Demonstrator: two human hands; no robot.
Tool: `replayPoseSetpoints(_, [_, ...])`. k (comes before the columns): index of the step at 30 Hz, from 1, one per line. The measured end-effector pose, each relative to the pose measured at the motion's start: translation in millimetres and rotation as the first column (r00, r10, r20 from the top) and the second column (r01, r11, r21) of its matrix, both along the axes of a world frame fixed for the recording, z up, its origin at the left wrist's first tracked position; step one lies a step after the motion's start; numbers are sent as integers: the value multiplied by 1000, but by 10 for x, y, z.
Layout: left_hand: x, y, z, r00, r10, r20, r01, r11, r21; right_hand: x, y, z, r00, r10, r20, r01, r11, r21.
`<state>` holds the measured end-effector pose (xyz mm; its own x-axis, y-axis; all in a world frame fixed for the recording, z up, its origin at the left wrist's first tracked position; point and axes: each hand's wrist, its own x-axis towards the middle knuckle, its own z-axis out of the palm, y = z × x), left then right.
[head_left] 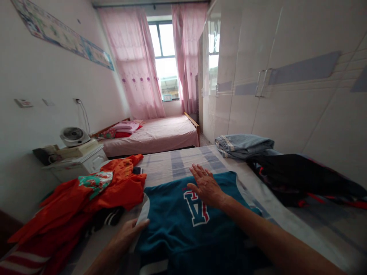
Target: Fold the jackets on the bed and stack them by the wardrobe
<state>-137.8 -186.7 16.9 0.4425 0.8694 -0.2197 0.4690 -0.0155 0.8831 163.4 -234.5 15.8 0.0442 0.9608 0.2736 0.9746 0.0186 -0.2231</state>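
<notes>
Teal garment (169, 214) beneath flat right grip (205, 185)

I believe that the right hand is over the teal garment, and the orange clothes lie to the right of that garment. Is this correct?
Not quite: the orange clothes lie to the left of the teal garment, as the head view shows. The right hand is indeed over the garment.

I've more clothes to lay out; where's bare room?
Bare sheet shows beyond the teal shirt, between the orange clothes and grey folded fabric. Far bed: bare between pink pile and wooden rail. Crowded: near bed's left; right, under black clothes.
</notes>
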Motion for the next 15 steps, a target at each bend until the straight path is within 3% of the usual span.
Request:
replayPoseSetpoints(3, [-19,-59,-50,995,4,98,-3,1000,-8,-17,85,-201,999,37,-3,-37,983,-182])
replayPoseSetpoints(5, [3,-79,-63,991,16,131,-16,1000,-1,1,74,-220,999,43,-9,-44,972,-232])
replayPoseSetpoints(11, [250,-215,162,954,64,292,-5,980,-198,-80,-169,-198,999,1,51,1,999,-37])
replayPoseSetpoints(15, [502,-327,412,903,111,414,19,955,-297,-94,-356,-244,991,93,-93,-107,983,-149])
